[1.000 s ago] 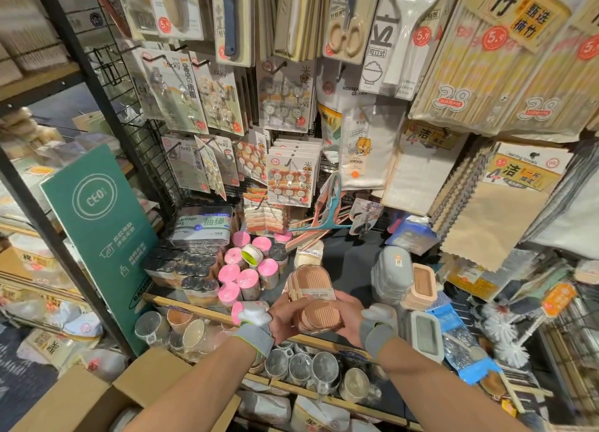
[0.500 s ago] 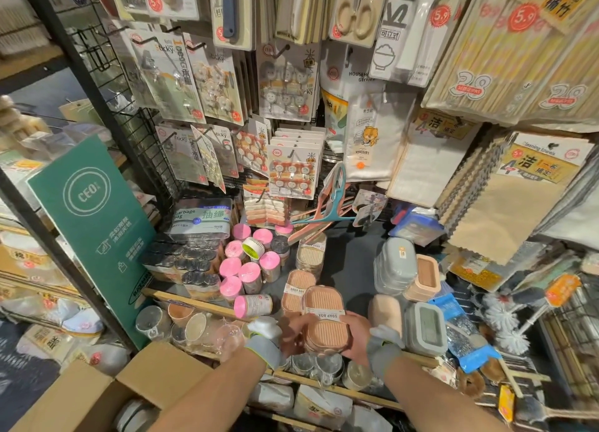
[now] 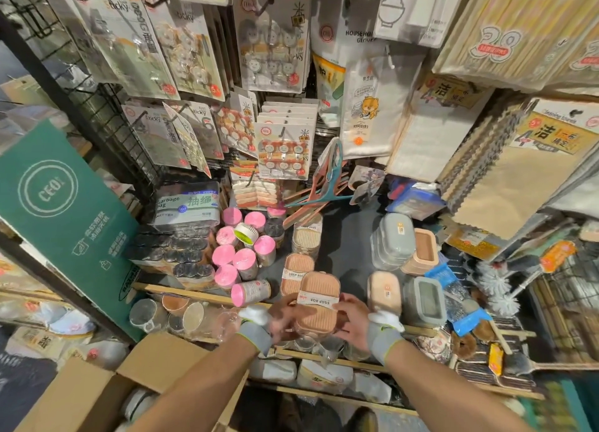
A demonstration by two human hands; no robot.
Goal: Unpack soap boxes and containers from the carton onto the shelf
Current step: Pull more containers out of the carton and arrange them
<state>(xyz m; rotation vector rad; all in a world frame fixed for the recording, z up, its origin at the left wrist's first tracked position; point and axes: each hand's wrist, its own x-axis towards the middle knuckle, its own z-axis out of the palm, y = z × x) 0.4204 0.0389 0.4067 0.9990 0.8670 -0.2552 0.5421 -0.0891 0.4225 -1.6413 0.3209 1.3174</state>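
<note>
A stack of peach soap boxes with a white "SOAP BOX" label stands at the front edge of the dark shelf. My left hand grips its left side and my right hand grips its right side. A second peach soap-box stack stands just behind and to the left, and a paler one farther back. The open brown carton sits at the lower left, beneath my left forearm, with pale containers showing inside.
Pink-lidded jars crowd the shelf to the left, one lying on its side. Grey and peach lidded containers stand to the right. Glass cups fill the lower shelf. Carded hooks and cloths hang above. A green sign leans at left.
Both hands have brought the soap-box stack down and forward to the shelf's front edge, beside the other stack. The view has tilted downward and closer.
</note>
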